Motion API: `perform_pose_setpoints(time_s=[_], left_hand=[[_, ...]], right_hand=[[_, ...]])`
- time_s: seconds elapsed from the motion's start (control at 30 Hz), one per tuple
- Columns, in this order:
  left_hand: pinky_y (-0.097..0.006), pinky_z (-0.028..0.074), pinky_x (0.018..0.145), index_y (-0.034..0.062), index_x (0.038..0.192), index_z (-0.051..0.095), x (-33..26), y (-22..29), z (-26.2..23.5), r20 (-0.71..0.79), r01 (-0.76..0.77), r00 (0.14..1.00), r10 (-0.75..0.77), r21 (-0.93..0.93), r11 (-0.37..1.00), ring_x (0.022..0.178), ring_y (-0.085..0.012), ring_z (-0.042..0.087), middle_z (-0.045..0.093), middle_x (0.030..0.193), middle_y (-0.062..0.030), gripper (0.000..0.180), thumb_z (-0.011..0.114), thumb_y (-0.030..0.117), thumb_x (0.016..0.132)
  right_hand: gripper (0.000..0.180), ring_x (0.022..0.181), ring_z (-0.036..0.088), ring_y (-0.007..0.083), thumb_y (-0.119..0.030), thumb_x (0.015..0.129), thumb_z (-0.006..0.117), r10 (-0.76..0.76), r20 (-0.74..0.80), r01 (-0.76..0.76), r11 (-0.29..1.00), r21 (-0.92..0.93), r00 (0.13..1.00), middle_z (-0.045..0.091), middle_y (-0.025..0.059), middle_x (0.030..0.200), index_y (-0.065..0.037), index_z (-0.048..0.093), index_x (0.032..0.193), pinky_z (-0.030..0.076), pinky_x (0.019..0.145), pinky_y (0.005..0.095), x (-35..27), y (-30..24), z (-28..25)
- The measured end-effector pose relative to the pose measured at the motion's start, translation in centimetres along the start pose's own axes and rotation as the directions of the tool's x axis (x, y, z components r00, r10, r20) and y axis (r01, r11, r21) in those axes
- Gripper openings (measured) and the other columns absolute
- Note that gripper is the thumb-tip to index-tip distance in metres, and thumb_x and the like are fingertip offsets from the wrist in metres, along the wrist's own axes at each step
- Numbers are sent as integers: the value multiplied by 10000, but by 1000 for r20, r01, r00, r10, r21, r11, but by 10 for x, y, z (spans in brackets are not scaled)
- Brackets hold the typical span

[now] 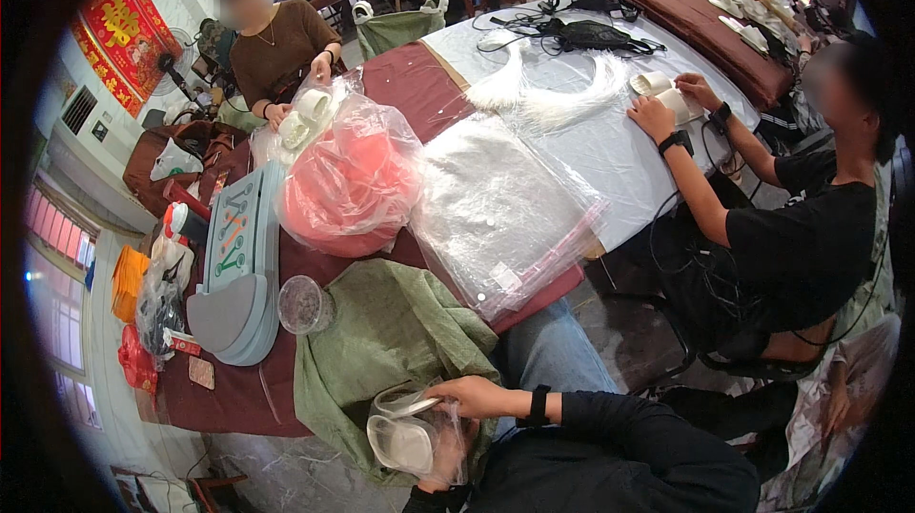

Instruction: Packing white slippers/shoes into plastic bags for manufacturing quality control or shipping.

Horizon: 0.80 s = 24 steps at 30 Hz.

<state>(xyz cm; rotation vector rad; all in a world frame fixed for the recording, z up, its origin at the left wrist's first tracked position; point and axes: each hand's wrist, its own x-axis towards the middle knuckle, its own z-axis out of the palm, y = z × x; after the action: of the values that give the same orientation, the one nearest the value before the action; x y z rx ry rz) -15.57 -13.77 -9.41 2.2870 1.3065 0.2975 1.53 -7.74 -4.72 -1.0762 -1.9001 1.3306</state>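
Seen from the head camera, a person's right hand (472,397) is clamped on the upper part of a crinkled, clear plastic bag (424,429) containing a rounded, off-white piece (402,446), while the left hand (446,461) meets its lower side, the finger closure too obscured by film to tell. The bag is above a rumpled, olive-green woven sack (400,327) draped over the near edge of a bench (243,399) covered in dark red cloth. Just beyond the sack stand a round, clear plastic tub (307,305) and a large clear bag of pink material (348,179); at right, a co-worker in black (805,236) handles white, curved pieces (675,103).
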Motion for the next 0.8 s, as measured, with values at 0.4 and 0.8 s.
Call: perform_pose_setpoints(time_s=[0.4,0.8], left_hand=[[-553,305,986,-33,1293,376,-3,2,-4,34,-1,999,2,-34,999,1178,-462,392,423,1261,-279,672,645,338,802],[-538,318,977,-34,1300,375,-1,-2,1,-4,-19,1000,19,20,1000,1171,-464,388,409,1263,-287,659,629,322,807]], right_hand=[[356,879,636,317,-226,873,590,6,22,-6,1000,1,1000,652,131,1033,-125,568,1214,493,731,387,0,-1,-2],[362,900,630,315,-225,871,595,16,29,-17,1000,21,999,650,135,1036,-132,567,1220,488,750,385,1,1,-1]])
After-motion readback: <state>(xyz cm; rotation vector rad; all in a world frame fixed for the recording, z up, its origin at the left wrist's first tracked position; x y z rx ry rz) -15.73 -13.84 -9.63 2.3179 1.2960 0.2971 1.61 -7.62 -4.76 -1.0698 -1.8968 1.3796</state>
